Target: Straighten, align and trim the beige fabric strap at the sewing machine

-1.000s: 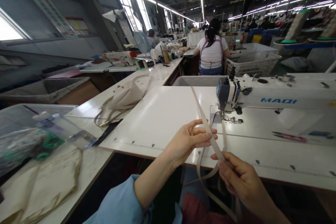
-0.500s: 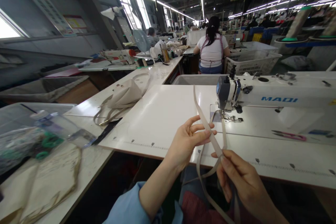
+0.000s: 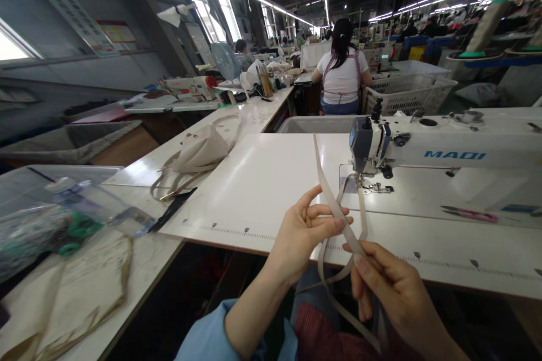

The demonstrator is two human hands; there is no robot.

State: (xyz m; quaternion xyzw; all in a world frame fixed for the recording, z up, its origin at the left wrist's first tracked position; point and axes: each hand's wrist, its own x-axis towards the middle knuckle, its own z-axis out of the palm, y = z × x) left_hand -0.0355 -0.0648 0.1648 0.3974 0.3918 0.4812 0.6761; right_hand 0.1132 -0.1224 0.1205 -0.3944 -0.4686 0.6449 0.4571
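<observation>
White work table [image 3: 262, 180] carries a white sewing machine [image 3: 449, 149] on its right half; the machine head sits above the needle plate near the table's middle. On the adjoining table to the left lie a beige cloth bag [image 3: 203, 152], a clear plastic container [image 3: 101, 206] and a flat beige cloth piece [image 3: 91, 287]. Pink-handled scissors [image 3: 470, 214] rest on the machine bed to the right. A person in a white top [image 3: 341, 79] sits with their back turned at a station further back, beside a white basket [image 3: 409, 98].

Left hand [image 3: 302, 234], at the near table edge: thumb and forefinger closed in a narrow pinch on a beige strap [image 3: 324, 172]; the remaining fingers are spread loosely. Right hand [image 3: 392, 290], lower and just beside it: thumb pressed on the same strap, fingers curled around it.

The strap is flat, narrow and pale beige. One length rises from the left hand over the table; another loops from the needle area down between the hands and hangs below the table edge.
</observation>
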